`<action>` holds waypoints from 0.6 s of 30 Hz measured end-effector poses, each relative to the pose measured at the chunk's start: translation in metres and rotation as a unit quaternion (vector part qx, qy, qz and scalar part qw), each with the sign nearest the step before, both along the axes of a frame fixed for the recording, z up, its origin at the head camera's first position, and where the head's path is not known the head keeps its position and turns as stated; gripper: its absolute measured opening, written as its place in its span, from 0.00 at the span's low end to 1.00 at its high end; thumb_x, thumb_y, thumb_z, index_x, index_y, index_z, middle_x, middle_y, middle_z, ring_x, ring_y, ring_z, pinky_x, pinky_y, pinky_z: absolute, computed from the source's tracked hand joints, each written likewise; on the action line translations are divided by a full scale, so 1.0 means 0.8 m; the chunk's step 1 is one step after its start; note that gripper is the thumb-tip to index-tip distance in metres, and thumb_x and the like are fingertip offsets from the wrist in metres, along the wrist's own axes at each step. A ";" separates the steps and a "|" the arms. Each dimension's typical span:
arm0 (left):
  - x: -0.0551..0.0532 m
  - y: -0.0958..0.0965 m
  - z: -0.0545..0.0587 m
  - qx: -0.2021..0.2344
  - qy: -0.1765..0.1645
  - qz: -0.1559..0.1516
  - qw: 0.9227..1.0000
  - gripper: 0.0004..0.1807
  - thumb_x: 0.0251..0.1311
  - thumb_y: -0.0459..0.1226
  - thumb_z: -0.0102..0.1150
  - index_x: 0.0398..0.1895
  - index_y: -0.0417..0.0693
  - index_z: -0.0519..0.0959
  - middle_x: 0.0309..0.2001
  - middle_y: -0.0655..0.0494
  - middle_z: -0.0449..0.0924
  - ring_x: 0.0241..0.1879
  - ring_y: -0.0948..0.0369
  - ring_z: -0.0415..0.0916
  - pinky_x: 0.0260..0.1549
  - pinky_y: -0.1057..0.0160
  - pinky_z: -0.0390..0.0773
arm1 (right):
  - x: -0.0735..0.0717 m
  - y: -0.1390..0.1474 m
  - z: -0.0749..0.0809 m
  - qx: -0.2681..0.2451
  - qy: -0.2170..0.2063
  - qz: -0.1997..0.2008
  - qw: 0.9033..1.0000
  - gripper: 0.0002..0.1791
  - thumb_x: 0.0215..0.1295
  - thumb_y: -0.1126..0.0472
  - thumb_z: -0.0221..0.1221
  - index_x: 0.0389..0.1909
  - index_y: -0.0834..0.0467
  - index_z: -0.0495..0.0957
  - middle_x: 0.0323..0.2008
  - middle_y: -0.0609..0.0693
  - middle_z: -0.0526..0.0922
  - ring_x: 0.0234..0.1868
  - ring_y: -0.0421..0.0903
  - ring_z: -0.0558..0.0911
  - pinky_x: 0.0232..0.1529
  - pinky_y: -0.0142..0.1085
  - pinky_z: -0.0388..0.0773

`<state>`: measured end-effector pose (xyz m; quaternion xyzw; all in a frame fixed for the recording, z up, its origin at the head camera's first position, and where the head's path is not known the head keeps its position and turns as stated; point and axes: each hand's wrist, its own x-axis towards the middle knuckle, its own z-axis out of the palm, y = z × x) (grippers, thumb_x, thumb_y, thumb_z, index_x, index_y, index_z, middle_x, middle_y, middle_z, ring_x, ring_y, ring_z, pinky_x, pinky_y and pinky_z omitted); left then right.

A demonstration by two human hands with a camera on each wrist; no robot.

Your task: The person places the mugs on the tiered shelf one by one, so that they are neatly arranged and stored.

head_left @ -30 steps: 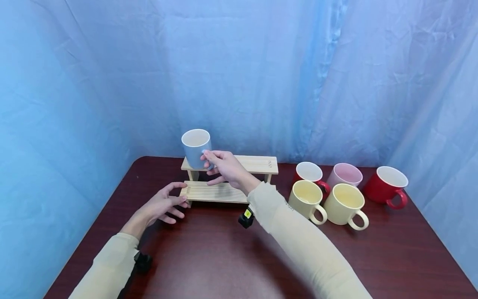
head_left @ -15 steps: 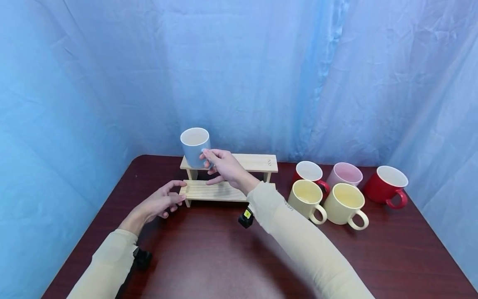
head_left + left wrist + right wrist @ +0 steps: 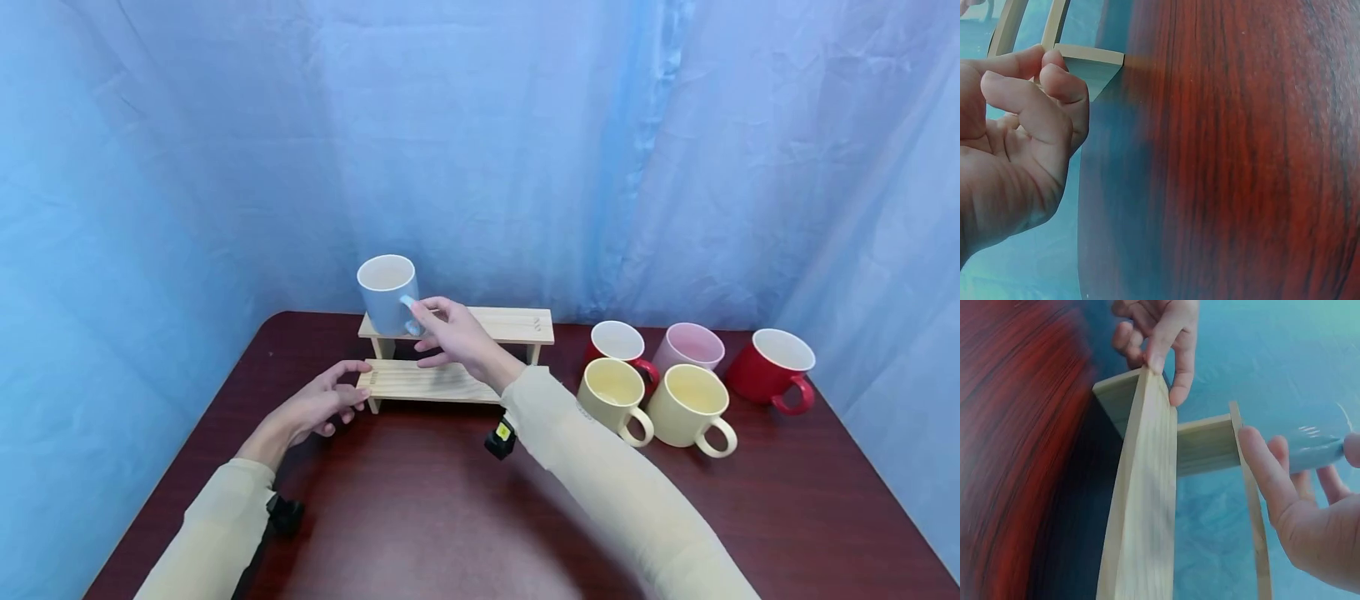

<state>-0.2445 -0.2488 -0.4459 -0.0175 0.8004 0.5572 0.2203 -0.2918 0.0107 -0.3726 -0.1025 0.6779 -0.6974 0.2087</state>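
Note:
A light blue mug (image 3: 384, 308) stands upright at the left end of the upper board of a two-tier wooden display shelf (image 3: 487, 325). My right hand (image 3: 465, 337) is just right of it, thumb and index fingertips right at the handle's outer curve, more of the handle showing; the other fingers are spread. My left hand (image 3: 318, 404) pinches the left end of the lower board (image 3: 427, 382) between thumb and index finger. In the right wrist view those left fingertips (image 3: 1157, 362) sit on the board's corner, and the mug (image 3: 1316, 450) is partly behind the right fingers.
Right of the shelf stand two yellow mugs (image 3: 611, 392), a pink mug (image 3: 686, 350) and two red mugs (image 3: 768, 367), handles mostly facing right. The dark wooden table (image 3: 420, 500) is backed by a blue curtain (image 3: 480, 167).
My right fingers have shifted slightly right off the mug's handle, which shows more now. The mug stays on the upper board. My left hand's lower fingers have curled in.

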 end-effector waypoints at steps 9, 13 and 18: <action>0.000 -0.006 0.003 -0.009 0.001 0.003 1.000 0.28 0.72 0.41 0.57 0.71 0.57 0.61 0.39 0.47 0.76 0.28 0.55 0.71 0.15 0.66 0.62 | 0.040 0.091 0.018 0.056 0.121 -0.013 0.991 0.23 0.77 0.56 0.56 0.68 0.56 0.66 0.64 0.61 0.71 0.54 0.59 0.81 0.44 0.52 0.84; -0.002 -0.007 0.003 -0.010 0.002 0.000 1.000 0.28 0.72 0.41 0.57 0.71 0.57 0.60 0.39 0.48 0.76 0.29 0.55 0.71 0.15 0.66 0.63 | 0.062 0.151 0.026 0.069 0.158 -0.021 0.985 0.25 0.76 0.57 0.57 0.70 0.57 0.65 0.65 0.63 0.70 0.54 0.57 0.81 0.44 0.51 0.84; -0.005 -0.007 0.000 -0.014 0.001 0.004 1.000 0.29 0.72 0.41 0.57 0.71 0.57 0.60 0.39 0.48 0.76 0.29 0.55 0.71 0.16 0.65 0.63 | 0.091 0.228 0.027 0.083 0.183 -0.039 0.979 0.28 0.77 0.59 0.56 0.72 0.60 0.61 0.66 0.64 0.69 0.52 0.54 0.83 0.46 0.52 0.83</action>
